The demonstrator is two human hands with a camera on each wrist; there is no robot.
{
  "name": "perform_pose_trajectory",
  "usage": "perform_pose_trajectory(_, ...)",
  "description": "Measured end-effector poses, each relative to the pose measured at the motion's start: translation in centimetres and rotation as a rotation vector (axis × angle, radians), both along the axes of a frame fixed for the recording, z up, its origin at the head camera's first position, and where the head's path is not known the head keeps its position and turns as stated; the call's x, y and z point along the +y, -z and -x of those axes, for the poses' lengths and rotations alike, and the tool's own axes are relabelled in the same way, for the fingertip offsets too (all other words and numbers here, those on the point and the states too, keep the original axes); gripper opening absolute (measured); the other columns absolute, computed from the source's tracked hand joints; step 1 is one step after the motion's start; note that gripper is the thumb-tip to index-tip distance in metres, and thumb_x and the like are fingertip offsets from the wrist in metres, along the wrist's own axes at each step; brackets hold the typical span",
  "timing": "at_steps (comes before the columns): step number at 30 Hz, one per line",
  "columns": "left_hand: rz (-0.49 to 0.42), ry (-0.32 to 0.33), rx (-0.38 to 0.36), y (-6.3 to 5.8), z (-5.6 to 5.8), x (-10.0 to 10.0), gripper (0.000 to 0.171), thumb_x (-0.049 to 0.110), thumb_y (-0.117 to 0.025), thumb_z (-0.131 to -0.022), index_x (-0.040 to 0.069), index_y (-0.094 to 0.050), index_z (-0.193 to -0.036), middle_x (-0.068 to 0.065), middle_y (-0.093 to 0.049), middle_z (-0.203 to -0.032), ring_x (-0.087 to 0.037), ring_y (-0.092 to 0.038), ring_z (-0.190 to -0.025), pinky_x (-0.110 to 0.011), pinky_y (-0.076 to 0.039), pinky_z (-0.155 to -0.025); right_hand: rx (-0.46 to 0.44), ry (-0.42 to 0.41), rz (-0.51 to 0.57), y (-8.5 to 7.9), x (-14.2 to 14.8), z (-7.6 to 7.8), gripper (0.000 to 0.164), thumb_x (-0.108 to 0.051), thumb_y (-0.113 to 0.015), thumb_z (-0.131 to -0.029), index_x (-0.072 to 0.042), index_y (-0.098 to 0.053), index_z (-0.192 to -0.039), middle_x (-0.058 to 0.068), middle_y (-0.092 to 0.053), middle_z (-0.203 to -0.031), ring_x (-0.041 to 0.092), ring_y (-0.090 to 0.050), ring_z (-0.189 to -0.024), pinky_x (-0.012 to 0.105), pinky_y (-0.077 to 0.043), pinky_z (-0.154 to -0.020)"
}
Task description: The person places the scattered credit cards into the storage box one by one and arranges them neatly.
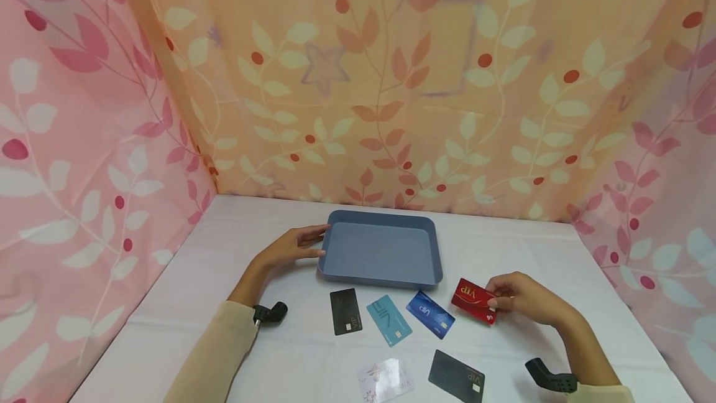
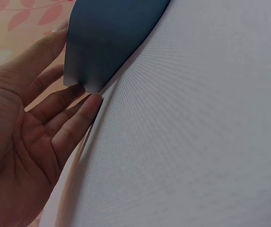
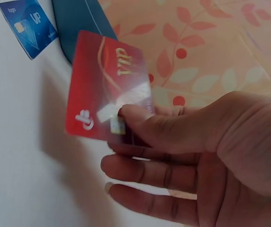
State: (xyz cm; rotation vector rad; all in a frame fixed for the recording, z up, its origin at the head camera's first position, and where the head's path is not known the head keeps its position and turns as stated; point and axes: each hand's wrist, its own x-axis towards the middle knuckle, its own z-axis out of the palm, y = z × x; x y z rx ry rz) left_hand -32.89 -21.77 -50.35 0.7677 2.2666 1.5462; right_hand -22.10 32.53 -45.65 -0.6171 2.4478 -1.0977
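In my right hand (image 1: 528,297), thumb and fingers pinch one end of a red VIP card (image 1: 472,299). The right wrist view shows this red card (image 3: 95,80) held above the white surface, the thumb on its printed face. My left hand (image 1: 293,246) touches the left side of a blue-grey tray (image 1: 380,282), its fingers mostly straight; up close, the fingertips meet the tray's wall (image 2: 107,42). Below the tray lie a black card (image 1: 345,311), a light blue card (image 1: 388,320) and a dark blue VIP card (image 1: 429,314).
Nearer the front are a dark grey VIP card (image 1: 457,376) and a pale, shiny patterned card (image 1: 386,380). A white cloth (image 1: 184,285) covers the table. Leaf-patterned curtains (image 1: 386,79) stand behind and at both sides.
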Motion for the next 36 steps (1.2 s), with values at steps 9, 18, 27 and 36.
perform_pose_trajectory(9, 0.037, -0.001, 0.048, 0.1, 0.0, -0.2, 0.075, 0.015, -0.077, -0.092, 0.000, -0.039, -0.154, -0.019, -0.041, -0.157, -0.034, -0.040, -0.145, -0.052, -0.032, -0.117, 0.066, 0.127, 0.024, -1.4, -1.6, -0.3, 0.019, -0.017, -0.075, -0.093, -0.003, -0.071, -0.105, 0.004, -0.072, -0.090, 0.023, -0.068, -0.076, 0.036, -0.062, -0.070)
perform_pose_trajectory(18, 0.063, -0.001, 0.049, 0.4, 0.4, -0.1, 0.076, 0.020, -0.078, -0.091, 0.002, -0.040, -0.155, -0.014, -0.042, -0.158, -0.028, -0.041, -0.145, -0.047, -0.032, -0.118, 0.192, 0.245, 0.030, -2.2, -3.3, -1.1, 0.026, -0.018, -0.079, -0.089, -0.003, -0.072, -0.109, 0.006, -0.071, -0.092, 0.015, -0.070, -0.070, 0.031, -0.062, -0.069)
perform_pose_trajectory(27, 0.042, -0.007, 0.029, 0.2, 0.3, -0.1, 0.075, 0.017, -0.078, -0.091, 0.001, -0.040, -0.154, -0.016, -0.042, -0.157, -0.031, -0.041, -0.145, -0.050, -0.031, -0.118, 0.282, 0.351, 0.118, -2.6, -4.7, -1.3, 0.029, -0.012, -0.079, -0.089, 0.000, -0.069, -0.114, 0.012, -0.071, -0.093, 0.017, -0.075, -0.069, 0.028, -0.062, -0.068)
perform_pose_trajectory(36, 0.061, -0.016, 0.046, 0.4, 0.3, -0.2, 0.076, 0.020, -0.078, -0.091, 0.002, -0.040, -0.155, -0.015, -0.043, -0.157, -0.031, -0.042, -0.144, -0.050, -0.034, -0.117, 0.247, 0.367, 0.144, -2.9, -5.3, -0.9, 0.031, -0.014, -0.078, -0.090, 0.000, -0.069, -0.116, 0.015, -0.072, -0.097, 0.018, -0.075, -0.072, 0.029, -0.062, -0.067)
